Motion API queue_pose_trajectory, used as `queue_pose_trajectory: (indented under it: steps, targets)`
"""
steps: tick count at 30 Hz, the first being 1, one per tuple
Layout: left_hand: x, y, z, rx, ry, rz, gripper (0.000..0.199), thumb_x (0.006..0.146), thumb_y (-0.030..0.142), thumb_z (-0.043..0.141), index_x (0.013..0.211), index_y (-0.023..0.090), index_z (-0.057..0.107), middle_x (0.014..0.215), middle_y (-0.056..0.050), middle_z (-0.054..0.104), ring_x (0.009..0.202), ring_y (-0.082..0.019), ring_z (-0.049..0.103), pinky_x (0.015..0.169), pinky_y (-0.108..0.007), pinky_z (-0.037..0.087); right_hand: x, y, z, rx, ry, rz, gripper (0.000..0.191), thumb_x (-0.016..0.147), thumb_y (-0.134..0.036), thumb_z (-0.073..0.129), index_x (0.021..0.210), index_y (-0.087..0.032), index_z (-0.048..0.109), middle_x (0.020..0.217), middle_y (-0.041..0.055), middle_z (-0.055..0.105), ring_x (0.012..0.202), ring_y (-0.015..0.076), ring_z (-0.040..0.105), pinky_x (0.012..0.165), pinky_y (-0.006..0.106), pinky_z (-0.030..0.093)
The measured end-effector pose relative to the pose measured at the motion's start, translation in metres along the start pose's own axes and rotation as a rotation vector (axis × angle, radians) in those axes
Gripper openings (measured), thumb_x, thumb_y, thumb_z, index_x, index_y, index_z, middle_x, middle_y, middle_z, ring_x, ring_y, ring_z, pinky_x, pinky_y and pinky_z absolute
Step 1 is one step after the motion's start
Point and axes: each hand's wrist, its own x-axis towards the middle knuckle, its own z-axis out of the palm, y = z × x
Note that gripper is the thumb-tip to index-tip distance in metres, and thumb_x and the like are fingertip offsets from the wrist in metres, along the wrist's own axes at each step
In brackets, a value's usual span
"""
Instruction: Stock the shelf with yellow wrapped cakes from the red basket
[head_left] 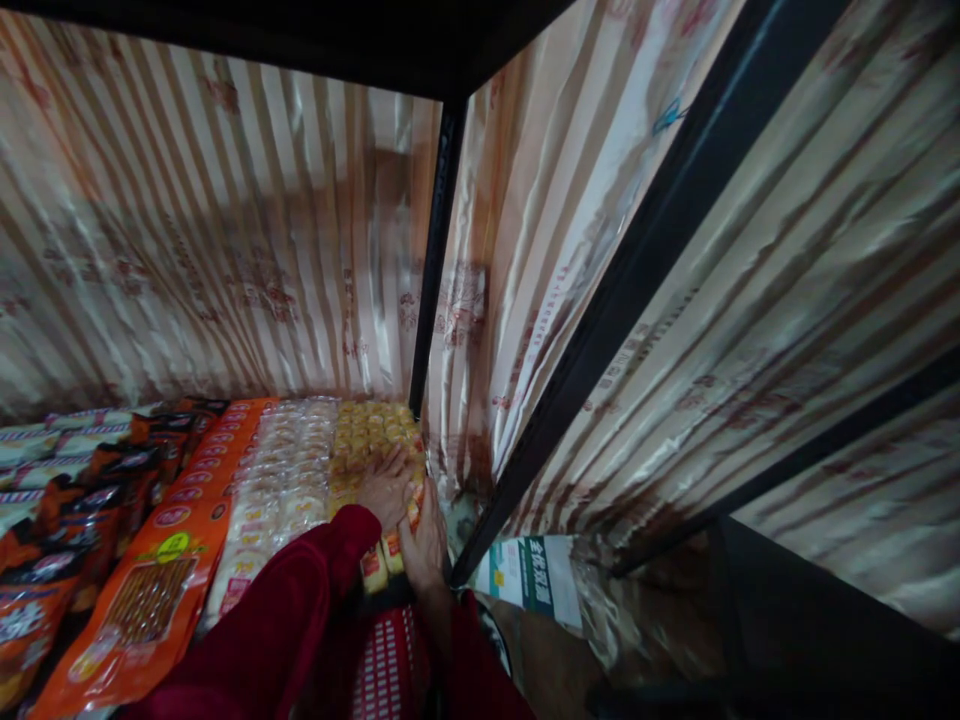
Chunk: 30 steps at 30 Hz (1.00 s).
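Small yellow-wrapped packets (367, 430) stand in a row at the right end of the shelf's goods. My left hand (385, 488) lies flat on top of them, fingers stretched forward. Along the outer right side of the same row, my right hand (424, 535) presses with its fingers extended and its thumb toward the near packets. An orange-and-yellow wrapper (415, 505) shows between the two hands. Just below them sit more small yellow packets (382, 562). Both forearms wear dark red sleeves.
Clear-wrapped pale packs (292, 450), orange snack bags (161, 570) and black-and-orange bags (112, 490) fill the shelf leftward. A black post (439, 250) and slanted black bar (600, 320) stand close to my right hand. Striped plastic sheeting (225, 220) hangs behind.
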Motion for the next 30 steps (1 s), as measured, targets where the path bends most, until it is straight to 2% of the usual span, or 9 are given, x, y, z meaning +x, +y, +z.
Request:
queue_pose_trajectory:
  steps: [5, 9, 14, 17, 23, 30]
  targets:
    - [-0.012, 0.011, -0.005, 0.016, 0.031, -0.034, 0.038, 0.091, 0.031, 0.039, 0.123, 0.02, 0.056, 0.136, -0.01, 0.05, 0.13, -0.024, 0.039, 0.11, -0.05, 0.025, 0.001, 0.001, 0.001, 0.038, 0.003, 0.016, 0.059, 0.088, -0.031, 0.036, 0.142, -0.009, 0.03, 0.139, 0.0165, 0.044, 0.129, 0.025, 0.041, 0.103, 0.043, 0.039]
    - [-0.015, 0.018, -0.007, 0.011, 0.029, -0.064, 0.038, 0.092, 0.032, 0.036, 0.122, 0.021, 0.057, 0.135, -0.009, 0.05, 0.128, -0.024, 0.042, 0.108, -0.05, 0.028, 0.003, 0.0, 0.002, 0.097, -0.01, 0.046, 0.057, 0.091, -0.035, 0.035, 0.142, -0.01, 0.031, 0.139, 0.0173, 0.044, 0.13, 0.025, 0.04, 0.103, 0.043, 0.038]
    - [-0.015, 0.017, -0.008, 0.013, -0.002, -0.071, 0.038, 0.092, 0.029, 0.037, 0.123, 0.019, 0.056, 0.136, -0.009, 0.05, 0.129, -0.024, 0.04, 0.11, -0.05, 0.025, 0.006, -0.003, 0.001, 0.104, 0.03, 0.079, 0.058, 0.091, -0.039, 0.038, 0.141, -0.009, 0.033, 0.138, 0.0188, 0.045, 0.127, 0.0257, 0.043, 0.101, 0.041, 0.039]
    - [-0.012, 0.014, -0.01, 0.02, -0.041, -0.068, 0.039, 0.092, 0.029, 0.037, 0.125, 0.018, 0.054, 0.137, -0.01, 0.049, 0.13, -0.024, 0.039, 0.11, -0.05, 0.024, 0.008, -0.006, 0.001, 0.096, 0.041, 0.091, 0.056, 0.09, -0.035, 0.038, 0.14, -0.009, 0.034, 0.137, 0.0179, 0.047, 0.126, 0.0248, 0.045, 0.1, 0.04, 0.04]
    - [0.005, 0.01, -0.013, 0.006, -0.118, -0.075, 0.041, 0.093, 0.03, 0.033, 0.127, 0.018, 0.052, 0.142, -0.011, 0.042, 0.134, -0.026, 0.033, 0.11, -0.053, 0.023, 0.008, -0.007, 0.002, 0.062, 0.018, 0.082, 0.06, 0.083, -0.027, 0.042, 0.139, -0.007, 0.036, 0.139, 0.0172, 0.044, 0.128, 0.0258, 0.042, 0.103, 0.04, 0.036]
    - [0.044, 0.009, 0.0, -0.026, -0.178, -0.053, 0.041, 0.093, 0.026, 0.031, 0.129, 0.017, 0.05, 0.144, -0.01, 0.04, 0.137, -0.028, 0.025, 0.109, -0.057, 0.019, 0.005, -0.001, 0.006, 0.048, 0.003, 0.081, 0.057, 0.081, -0.029, 0.044, 0.134, -0.007, 0.044, 0.131, 0.0172, 0.052, 0.122, 0.027, 0.048, 0.101, 0.041, 0.039]
